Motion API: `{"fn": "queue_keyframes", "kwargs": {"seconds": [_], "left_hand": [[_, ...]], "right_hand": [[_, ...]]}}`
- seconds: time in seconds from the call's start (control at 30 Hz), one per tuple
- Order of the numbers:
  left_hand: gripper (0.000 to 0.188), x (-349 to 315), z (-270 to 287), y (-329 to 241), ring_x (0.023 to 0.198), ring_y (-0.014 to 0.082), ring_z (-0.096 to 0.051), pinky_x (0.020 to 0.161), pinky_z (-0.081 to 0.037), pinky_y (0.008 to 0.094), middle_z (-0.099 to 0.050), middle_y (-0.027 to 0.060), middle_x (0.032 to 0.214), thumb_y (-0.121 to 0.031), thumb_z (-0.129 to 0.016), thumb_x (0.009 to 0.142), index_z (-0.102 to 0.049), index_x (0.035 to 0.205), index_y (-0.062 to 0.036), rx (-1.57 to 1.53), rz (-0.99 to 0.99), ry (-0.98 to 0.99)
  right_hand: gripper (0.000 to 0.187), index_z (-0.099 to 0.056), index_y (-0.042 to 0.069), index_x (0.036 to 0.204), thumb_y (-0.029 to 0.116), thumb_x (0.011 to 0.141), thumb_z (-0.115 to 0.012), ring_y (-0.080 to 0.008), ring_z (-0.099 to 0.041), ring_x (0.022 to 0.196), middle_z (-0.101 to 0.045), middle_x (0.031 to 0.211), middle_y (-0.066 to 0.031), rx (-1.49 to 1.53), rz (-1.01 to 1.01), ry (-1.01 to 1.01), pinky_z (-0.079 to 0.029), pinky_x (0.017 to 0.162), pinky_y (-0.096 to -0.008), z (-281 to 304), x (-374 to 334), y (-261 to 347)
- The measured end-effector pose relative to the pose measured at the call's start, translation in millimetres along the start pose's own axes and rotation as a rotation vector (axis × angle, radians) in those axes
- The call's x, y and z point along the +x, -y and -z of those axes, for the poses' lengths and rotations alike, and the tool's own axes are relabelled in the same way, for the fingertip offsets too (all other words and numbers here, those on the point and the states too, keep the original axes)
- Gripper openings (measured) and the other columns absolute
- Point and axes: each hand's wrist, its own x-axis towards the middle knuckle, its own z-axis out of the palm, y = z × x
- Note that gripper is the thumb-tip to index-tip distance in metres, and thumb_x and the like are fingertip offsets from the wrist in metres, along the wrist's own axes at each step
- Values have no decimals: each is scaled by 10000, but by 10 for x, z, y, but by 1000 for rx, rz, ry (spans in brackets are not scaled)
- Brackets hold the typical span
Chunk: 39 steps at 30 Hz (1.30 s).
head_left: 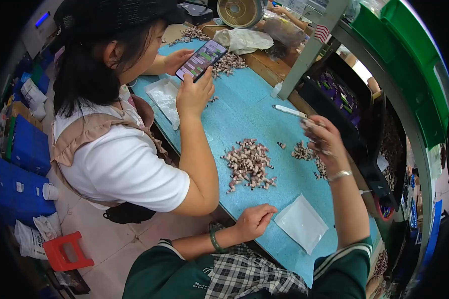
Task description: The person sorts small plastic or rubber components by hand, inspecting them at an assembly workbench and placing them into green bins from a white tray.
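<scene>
The camera sits on my head, looking down. My hands (254,222) lie close below it, table (244,109) stretching ahead.

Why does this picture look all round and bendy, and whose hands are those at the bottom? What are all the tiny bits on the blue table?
The picture comes from a small wide camera worn on a person's head, looking down. That lens bends straight edges near the rim, so the scene looks round.

The two arms in green sleeves coming up from the bottom belong to the person wearing the camera. Their left hand rests curled on the edge of the blue foam mat. Their right hand is lifted above the mat; it is blurred, so I cannot tell what it holds.

On the mat lie a pile of small pinkish parts, a smaller heap, a clear plastic bag and a white pen-like tool.

The person in the white shirt is a co-worker, holding a phone.
</scene>
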Motion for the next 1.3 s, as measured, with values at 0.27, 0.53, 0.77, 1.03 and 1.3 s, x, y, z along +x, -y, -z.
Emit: {"fn": "queue_keyframes", "kwargs": {"seconds": [0.27,0.53,0.77,1.03,1.3], "left_hand": [[113,60,15,28,621,256,-591,562,-466,320,-602,136,788,35,-547,834,-583,941,24,-9,-24,4],[102,77,62,6,622,285,-603,553,-473,340,-605,149,798,20,-544,838,-576,934,25,-30,4,30],[122,65,61,55,605,295,-579,551,-462,357,-578,137,770,8,-542,827,-587,939,1,-29,0,5],[103,6,42,149,505,154,-507,477,-399,285,-530,81,664,34,-528,849,-590,929,15,-30,66,36],[105,3,-16,178,524,73,-496,471,-408,209,-534,35,665,-2,-489,904,-580,949,24,-45,75,85]], "right_hand": [[249,-648,93,986,165,753,-696,-161,-575,730,-618,837,-17,-641,657,258,-476,652,-302,-1048,951,-533],[449,-595,126,1172,251,757,-712,-298,-539,1102,-595,1182,-105,-1015,923,494,-417,933,-370,-970,880,-494],[438,-592,53,1189,238,802,-679,-211,-540,1125,-586,1212,-87,-639,343,211,-417,965,-349,210,-81,-147],[268,-630,-8,1086,74,831,-634,-130,-613,906,-669,995,-66,-409,27,-701,-488,768,-267,2060,-2338,-572],[492,-587,124,1213,307,772,-705,-297,-522,1140,-533,1261,-149,-1230,97,-826,-431,919,-379,2064,-3012,-1291]]}}
